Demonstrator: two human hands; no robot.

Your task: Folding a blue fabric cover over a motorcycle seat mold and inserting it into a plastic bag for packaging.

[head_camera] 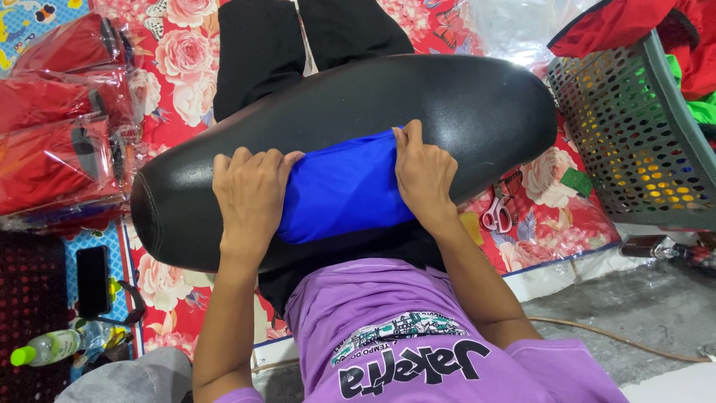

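Thing: blue cloth roll (344, 186), lying across the long black padded seat (477, 104) on the person's lap.
Left grip: left hand (250, 194) closed over the roll's left end, fingers curled on top.
Right grip: right hand (424, 173) clamped on the right end.
Handling: judged light, soft, compressible; smooth fabric likely to slip and unroll.
Hold point: both ends, squeezing inward.
Nearby: scissors (498, 213), grey perforated basket (634, 127), bagged red garments (52, 149) on the floral mat (179, 67).
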